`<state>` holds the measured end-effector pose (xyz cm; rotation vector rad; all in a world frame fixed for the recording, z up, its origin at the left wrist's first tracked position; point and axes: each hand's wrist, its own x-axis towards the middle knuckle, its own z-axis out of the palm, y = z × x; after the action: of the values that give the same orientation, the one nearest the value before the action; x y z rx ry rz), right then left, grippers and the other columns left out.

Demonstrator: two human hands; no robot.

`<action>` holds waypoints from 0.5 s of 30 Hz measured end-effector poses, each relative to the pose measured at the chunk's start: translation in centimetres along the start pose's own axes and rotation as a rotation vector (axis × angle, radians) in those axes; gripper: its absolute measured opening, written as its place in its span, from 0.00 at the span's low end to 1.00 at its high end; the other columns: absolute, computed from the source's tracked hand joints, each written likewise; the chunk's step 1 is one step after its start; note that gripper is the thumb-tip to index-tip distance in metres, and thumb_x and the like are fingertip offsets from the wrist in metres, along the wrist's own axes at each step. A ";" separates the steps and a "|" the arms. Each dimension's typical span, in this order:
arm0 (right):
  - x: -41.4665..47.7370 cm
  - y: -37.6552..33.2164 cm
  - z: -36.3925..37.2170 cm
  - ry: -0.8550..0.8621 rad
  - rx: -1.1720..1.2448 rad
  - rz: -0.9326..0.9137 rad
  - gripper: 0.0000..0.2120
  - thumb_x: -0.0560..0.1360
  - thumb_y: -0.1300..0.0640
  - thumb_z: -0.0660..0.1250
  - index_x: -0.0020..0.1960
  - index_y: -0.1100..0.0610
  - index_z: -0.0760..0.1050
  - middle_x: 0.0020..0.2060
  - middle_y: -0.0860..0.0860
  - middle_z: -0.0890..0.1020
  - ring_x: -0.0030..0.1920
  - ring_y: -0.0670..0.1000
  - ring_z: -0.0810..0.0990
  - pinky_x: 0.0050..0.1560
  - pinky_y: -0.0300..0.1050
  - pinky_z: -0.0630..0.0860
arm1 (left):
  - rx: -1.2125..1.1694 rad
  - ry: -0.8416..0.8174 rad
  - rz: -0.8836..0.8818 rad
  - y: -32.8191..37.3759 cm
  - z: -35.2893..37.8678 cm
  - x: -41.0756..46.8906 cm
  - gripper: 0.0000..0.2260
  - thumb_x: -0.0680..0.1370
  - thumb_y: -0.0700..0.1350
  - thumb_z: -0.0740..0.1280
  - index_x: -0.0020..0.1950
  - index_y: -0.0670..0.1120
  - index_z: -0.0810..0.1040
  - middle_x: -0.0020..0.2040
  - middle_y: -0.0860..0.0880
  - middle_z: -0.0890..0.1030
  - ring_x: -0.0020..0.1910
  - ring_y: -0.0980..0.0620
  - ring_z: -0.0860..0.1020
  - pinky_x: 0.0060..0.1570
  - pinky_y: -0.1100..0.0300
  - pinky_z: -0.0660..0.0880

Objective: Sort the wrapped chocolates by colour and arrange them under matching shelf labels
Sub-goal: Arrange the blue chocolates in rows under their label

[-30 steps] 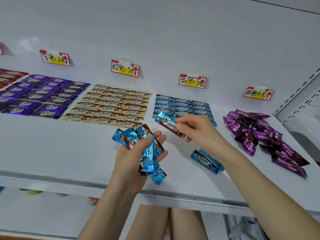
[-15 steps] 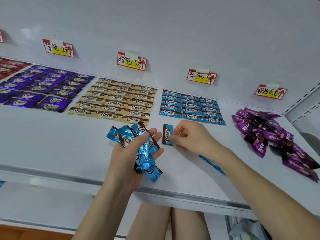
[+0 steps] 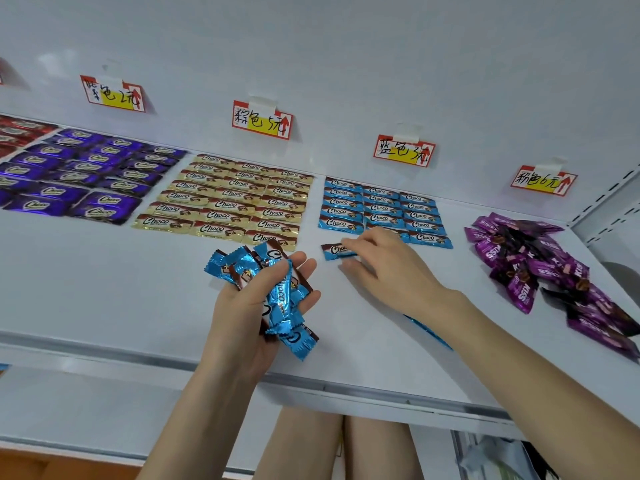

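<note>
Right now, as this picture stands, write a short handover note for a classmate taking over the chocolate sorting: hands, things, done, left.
Left hand grips a bunch of blue chocolates. Right hand pinches a single blue chocolate, set down just in front of the left column of the blue grid, below the blue label.
Done: purple grid and gold grid lie in rows; the blue grid is partly filled.
Left: lay out the bunch and the loose blue chocolates under the right forearm, then arrange the magenta pile under the far-right label.
</note>
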<state>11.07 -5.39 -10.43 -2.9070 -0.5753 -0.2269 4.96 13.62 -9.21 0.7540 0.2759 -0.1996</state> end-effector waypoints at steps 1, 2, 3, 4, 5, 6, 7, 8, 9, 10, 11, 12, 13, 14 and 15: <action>-0.1 0.0 0.0 0.027 0.004 -0.013 0.16 0.78 0.48 0.58 0.63 0.52 0.74 0.54 0.50 0.75 0.54 0.48 0.70 0.45 0.38 0.67 | 0.000 -0.001 0.000 0.0 0.0 0.0 0.14 0.77 0.39 0.63 0.62 0.43 0.71 0.48 0.44 0.85 0.45 0.48 0.84 0.33 0.55 0.81; -0.1 0.0 0.1 0.034 0.007 -0.031 0.16 0.78 0.48 0.58 0.60 0.53 0.75 0.53 0.49 0.75 0.54 0.48 0.71 0.45 0.38 0.67 | 0.002 -0.001 0.001 0.0 0.0 0.1 0.14 0.77 0.39 0.63 0.63 0.43 0.71 0.48 0.44 0.85 0.45 0.48 0.84 0.33 0.55 0.81; -0.2 0.0 0.1 0.023 0.014 -0.043 0.15 0.78 0.48 0.59 0.59 0.54 0.76 0.53 0.49 0.76 0.53 0.48 0.71 0.45 0.39 0.68 | 0.003 0.000 0.001 0.0 0.0 0.1 0.15 0.77 0.39 0.63 0.63 0.43 0.71 0.48 0.44 0.85 0.45 0.48 0.84 0.34 0.54 0.81; -0.1 -0.1 0.2 0.003 0.025 -0.048 0.15 0.78 0.49 0.59 0.59 0.54 0.77 0.53 0.49 0.76 0.54 0.48 0.71 0.47 0.40 0.70 | 0.003 0.000 -0.003 0.0 0.1 0.1 0.16 0.77 0.39 0.63 0.64 0.43 0.71 0.48 0.44 0.85 0.45 0.48 0.84 0.34 0.54 0.81; -0.1 -0.2 0.2 -0.015 0.035 -0.046 0.15 0.78 0.49 0.59 0.59 0.55 0.76 0.54 0.50 0.76 0.54 0.49 0.71 0.49 0.42 0.72 | 0.002 0.000 -0.007 0.0 0.2 0.2 0.16 0.76 0.39 0.64 0.64 0.43 0.70 0.48 0.44 0.85 0.45 0.48 0.84 0.34 0.54 0.81; 0.1 -0.3 0.2 -0.021 0.044 -0.042 0.16 0.78 0.48 0.59 0.59 0.55 0.76 0.54 0.50 0.75 0.54 0.49 0.71 0.50 0.45 0.73 | 0.000 0.000 -0.011 -0.1 0.2 0.2 0.16 0.77 0.39 0.64 0.64 0.43 0.70 0.48 0.44 0.85 0.45 0.48 0.84 0.33 0.55 0.81; 0.2 -0.4 0.3 -0.025 0.051 -0.034 0.16 0.78 0.48 0.59 0.60 0.55 0.75 0.54 0.51 0.75 0.54 0.49 0.70 0.50 0.46 0.73 | -0.002 0.003 -0.013 -0.1 0.2 0.3 0.15 0.77 0.39 0.64 0.64 0.43 0.71 0.47 0.44 0.85 0.44 0.49 0.84 0.33 0.55 0.81; 0.4 -0.5 0.4 -0.028 0.055 -0.027 0.16 0.78 0.48 0.58 0.59 0.55 0.75 0.54 0.51 0.75 0.54 0.49 0.70 0.49 0.46 0.73 | -0.007 0.006 -0.016 -0.1 0.2 0.3 0.15 0.77 0.39 0.64 0.63 0.44 0.71 0.47 0.44 0.85 0.44 0.49 0.84 0.33 0.55 0.80; 0.5 -0.6 0.4 -0.032 0.056 -0.017 0.16 0.78 0.47 0.58 0.59 0.55 0.75 0.54 0.51 0.74 0.53 0.49 0.69 0.49 0.45 0.72 | -0.012 0.009 -0.018 -0.1 0.2 0.3 0.14 0.77 0.39 0.64 0.62 0.44 0.71 0.47 0.45 0.85 0.44 0.48 0.84 0.32 0.55 0.80; 0.7 -0.7 0.4 -0.035 0.055 -0.008 0.16 0.78 0.47 0.57 0.59 0.54 0.75 0.54 0.51 0.74 0.53 0.49 0.69 0.48 0.45 0.71 | -0.014 0.011 -0.020 -0.1 0.2 0.3 0.13 0.77 0.39 0.64 0.62 0.45 0.71 0.47 0.45 0.85 0.44 0.48 0.84 0.32 0.55 0.80; 0.8 -0.8 0.4 -0.040 0.053 0.002 0.16 0.78 0.47 0.57 0.59 0.54 0.75 0.54 0.51 0.74 0.54 0.49 0.68 0.48 0.44 0.71 | -0.014 0.011 -0.021 -0.1 0.2 0.4 0.13 0.77 0.39 0.64 0.61 0.45 0.71 0.47 0.44 0.85 0.44 0.48 0.84 0.32 0.55 0.80; 1.0 -0.9 0.5 -0.045 0.051 0.012 0.16 0.79 0.47 0.56 0.59 0.54 0.75 0.54 0.51 0.73 0.54 0.49 0.68 0.48 0.44 0.70 | -0.014 0.010 -0.021 -0.1 0.3 0.4 0.12 0.77 0.39 0.64 0.60 0.45 0.72 0.47 0.44 0.85 0.44 0.48 0.84 0.32 0.55 0.80; 1.2 -0.9 0.5 -0.049 0.050 0.022 0.16 0.79 0.47 0.56 0.59 0.54 0.74 0.55 0.51 0.73 0.54 0.49 0.68 0.47 0.43 0.70 | -0.014 0.011 -0.021 -0.1 0.3 0.4 0.12 0.77 0.39 0.64 0.60 0.46 0.72 0.47 0.44 0.85 0.44 0.48 0.84 0.32 0.55 0.80; 1.3 -0.9 0.5 -0.052 0.050 0.030 0.17 0.79 0.46 0.56 0.60 0.54 0.74 0.55 0.51 0.73 0.54 0.49 0.68 0.47 0.42 0.69 | -0.014 0.012 -0.021 -0.1 0.3 0.4 0.12 0.77 0.39 0.64 0.59 0.46 0.72 0.47 0.44 0.85 0.44 0.48 0.84 0.32 0.55 0.80; 1.4 -1.0 0.5 -0.056 0.047 0.037 0.17 0.79 0.46 0.56 0.60 0.54 0.74 0.55 0.51 0.72 0.55 0.49 0.68 0.46 0.42 0.68 | -0.015 0.015 -0.022 -0.2 0.3 0.4 0.11 0.77 0.39 0.64 0.59 0.46 0.72 0.46 0.44 0.85 0.44 0.48 0.84 0.33 0.55 0.80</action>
<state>11.99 -3.89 -10.55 -2.8832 -0.5274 -0.1260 5.36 13.30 -9.27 0.7380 0.2996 -0.2121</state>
